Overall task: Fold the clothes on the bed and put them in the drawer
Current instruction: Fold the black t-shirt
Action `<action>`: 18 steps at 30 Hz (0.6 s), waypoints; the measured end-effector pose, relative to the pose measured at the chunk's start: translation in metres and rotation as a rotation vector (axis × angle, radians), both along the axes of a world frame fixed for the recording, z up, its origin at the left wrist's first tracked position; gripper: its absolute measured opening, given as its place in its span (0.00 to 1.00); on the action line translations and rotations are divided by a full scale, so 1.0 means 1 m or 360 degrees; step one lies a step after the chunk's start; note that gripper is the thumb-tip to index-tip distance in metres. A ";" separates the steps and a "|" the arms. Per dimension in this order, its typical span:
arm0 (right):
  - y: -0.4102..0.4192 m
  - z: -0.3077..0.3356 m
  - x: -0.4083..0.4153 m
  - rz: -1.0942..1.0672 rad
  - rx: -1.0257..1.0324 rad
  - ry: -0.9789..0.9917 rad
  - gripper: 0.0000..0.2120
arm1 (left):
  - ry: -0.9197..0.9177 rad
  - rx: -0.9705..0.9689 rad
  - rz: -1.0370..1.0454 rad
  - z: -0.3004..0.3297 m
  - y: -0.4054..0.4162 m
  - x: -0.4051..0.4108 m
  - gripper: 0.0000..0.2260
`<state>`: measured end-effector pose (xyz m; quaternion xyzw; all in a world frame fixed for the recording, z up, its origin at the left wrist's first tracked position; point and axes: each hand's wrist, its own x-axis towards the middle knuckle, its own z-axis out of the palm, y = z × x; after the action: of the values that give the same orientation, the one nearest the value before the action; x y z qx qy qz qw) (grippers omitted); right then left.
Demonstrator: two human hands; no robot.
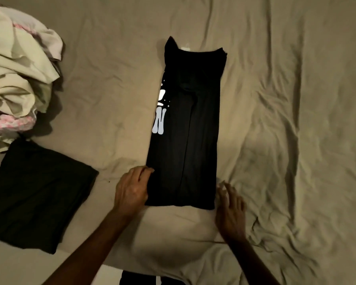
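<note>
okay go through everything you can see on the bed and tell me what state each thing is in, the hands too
black T-shirt: folded lengthwise into a long strip, flat on the bed, not yet folded short.
dark garment: folded into a flat square, lying apart.
pale laundry pile: crumpled, unfolded.
bed sheet: spread, wrinkled.
left hand: fingers curled on the strip's near left corner.
right hand: open, fingers spread beside the near right corner, holding nothing.

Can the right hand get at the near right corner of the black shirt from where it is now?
Probably yes. The right hand hovers open just beside the black shirt, with only bare bedsheet between them.
</note>
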<state>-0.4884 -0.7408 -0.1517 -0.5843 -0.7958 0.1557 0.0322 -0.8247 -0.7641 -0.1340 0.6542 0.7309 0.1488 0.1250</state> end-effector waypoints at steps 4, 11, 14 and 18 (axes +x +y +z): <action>0.039 -0.013 0.009 0.0365 -0.0044 -0.0113 0.43 | 0.0247 -0.0082 -0.0592 -0.017 -0.008 -0.044 0.25; 0.066 -0.009 -0.005 0.0804 -0.0123 -0.0125 0.41 | 0.0365 -0.0027 -0.1394 -0.012 0.020 -0.055 0.16; 0.103 0.005 -0.013 0.0754 -0.0121 0.0369 0.20 | -0.0069 0.0092 -0.1184 0.023 0.054 -0.052 0.13; 0.182 0.055 -0.056 -0.0259 -0.0663 0.1282 0.06 | -0.1061 -0.0337 -0.0277 0.048 0.111 -0.054 0.18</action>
<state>-0.5439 -0.5588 -0.0969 -0.5319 -0.6230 0.5241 0.2330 -0.8790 -0.6527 -0.0856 0.6129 0.6028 0.2663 0.4359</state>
